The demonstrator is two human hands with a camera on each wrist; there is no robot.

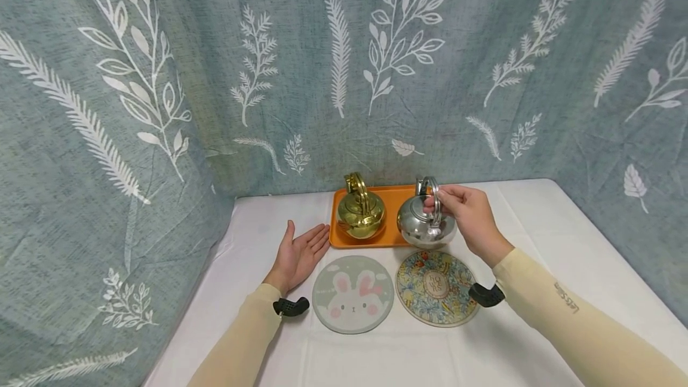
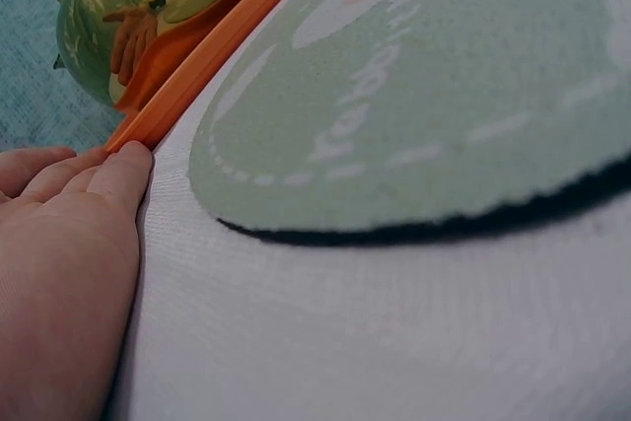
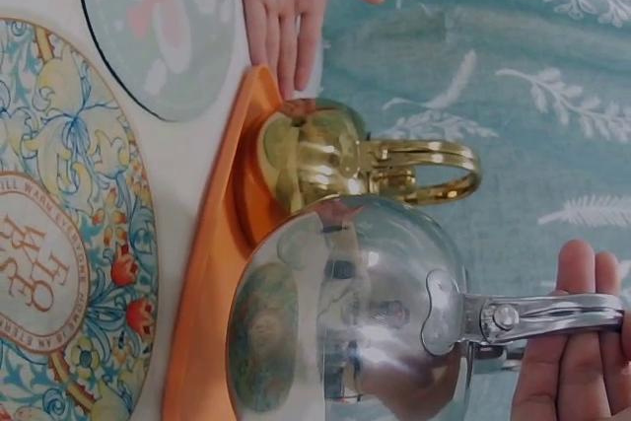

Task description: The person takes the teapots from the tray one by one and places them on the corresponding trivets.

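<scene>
My right hand [image 1: 473,220] grips the upright handle of a silver kettle [image 1: 421,226], its fingers hooked under the bar in the right wrist view. The silver kettle [image 3: 345,313] overlaps the right part of an orange tray [image 1: 396,199] and its front edge. On the tray's left part stands a gold kettle [image 1: 359,217] with its handle up. My left hand [image 1: 300,258] lies palm up with straight fingers, fingertips right at the tray's left edge; the left wrist view shows those fingertips [image 2: 128,160] against the orange rim [image 2: 173,96].
In front of the tray lie two round mats: a grey-green rabbit mat [image 1: 353,309] at left and a flower-patterned mat [image 1: 438,297] at right. A white cloth [image 1: 387,357] covers the table. Blue-green leaf-print curtains [image 1: 301,76] hang behind and at both sides.
</scene>
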